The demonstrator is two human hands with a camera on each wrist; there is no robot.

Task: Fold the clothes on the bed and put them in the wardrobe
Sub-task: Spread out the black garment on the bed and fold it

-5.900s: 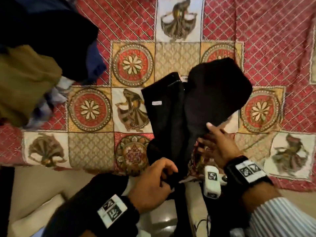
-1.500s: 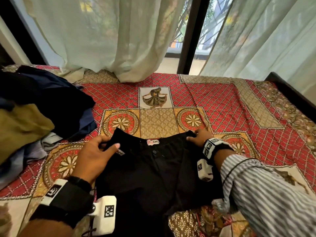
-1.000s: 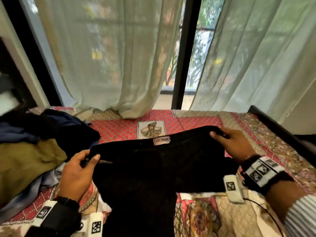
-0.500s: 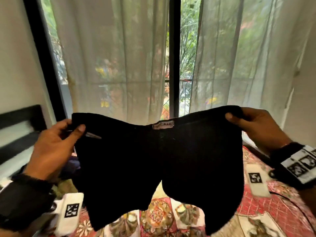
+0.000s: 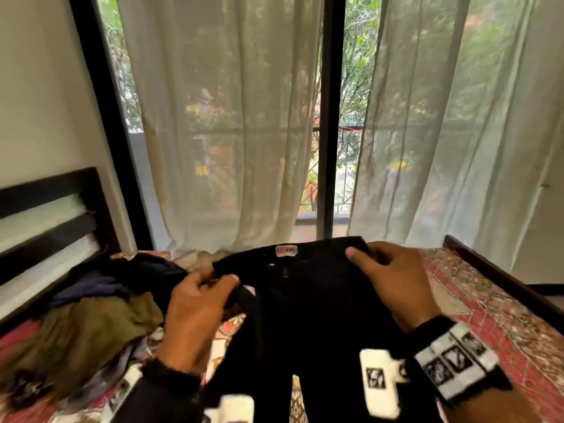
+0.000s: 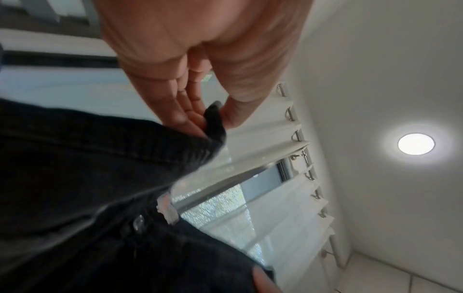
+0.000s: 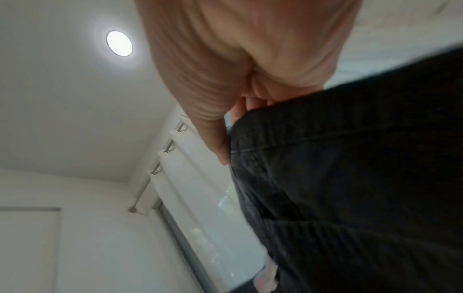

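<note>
A pair of black shorts with a white and red label at the waistband hangs in front of me above the bed. My left hand pinches the left end of the waistband between thumb and fingers. My right hand grips the right end of the waistband, thumb on top. The two short legs hang down toward me. A pile of unfolded clothes, black, navy and olive, lies on the bed at the left.
The bed wears a red patterned cover and has a dark headboard at the left and a dark frame edge at the right. Sheer curtains hang over a window behind the bed. No wardrobe is in view.
The shorts, held up high and spread before the window half a second ago, have come down toward the bed. My hands have moved closer together, so the waistband is less stretched.
</note>
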